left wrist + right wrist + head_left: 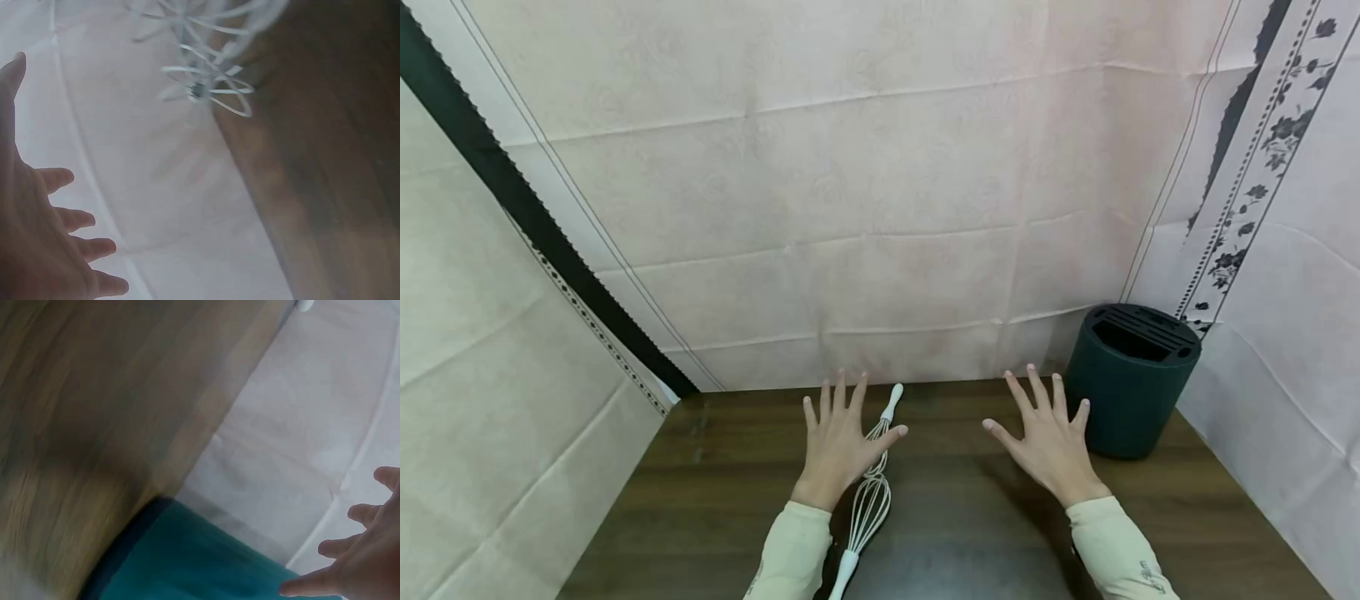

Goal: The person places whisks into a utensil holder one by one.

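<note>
My left hand [837, 454] is spread with straight fingers above the table, holding nothing. Just to its right lie two white whisks end to end. The far whisk [891, 408] has its handle toward the back wall, and the near whisk [847, 567] has its handle toward me. The left wrist view shows blurred whisk wires [231, 94] beyond the hand's thumb side. My right hand [1054, 446], also spread and holding nothing, hovers left of a dark green utensil holder [1123, 400]. In the right wrist view its fingers overlap the holder's teal side [206, 562].
The brown wooden table [730, 500] ends at a pale creased cloth wall [880, 250] behind. More cloth rises at the left [512, 433] and right [1285, 400]. The holder stands at the back right corner, with a slotted top.
</note>
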Available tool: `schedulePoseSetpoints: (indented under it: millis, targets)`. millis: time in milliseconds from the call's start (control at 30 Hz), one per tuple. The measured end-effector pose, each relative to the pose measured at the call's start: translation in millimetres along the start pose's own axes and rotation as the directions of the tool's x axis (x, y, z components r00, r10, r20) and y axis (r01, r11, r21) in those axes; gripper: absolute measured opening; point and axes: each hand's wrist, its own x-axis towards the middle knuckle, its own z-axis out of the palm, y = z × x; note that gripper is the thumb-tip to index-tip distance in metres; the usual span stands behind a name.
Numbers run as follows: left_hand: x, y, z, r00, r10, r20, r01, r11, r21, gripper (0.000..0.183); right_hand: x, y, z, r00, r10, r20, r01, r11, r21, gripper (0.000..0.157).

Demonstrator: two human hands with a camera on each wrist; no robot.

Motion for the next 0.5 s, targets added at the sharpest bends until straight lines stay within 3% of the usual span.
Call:
schedulePoseSetpoints:
  millis: [333, 500]
  targets:
    - [0.6, 27.4, -17.2, 1.000, 0.016, -0.008, -0.016, 0.998, -0.057, 0.117, -6.8, 8.3, -32.3, 0.991, -0.042, -0.124, 0.041, 0.999, -0.008, 0.094]
    - [-5.2, 36.8, -20.1, 1.000, 0.022, 0.017, -0.019, 0.985, -0.171, 0.118, -10.6, 13.0, -48.3, 0.981, -0.049, -0.187, 0.048, 0.999, -0.009, 0.097]
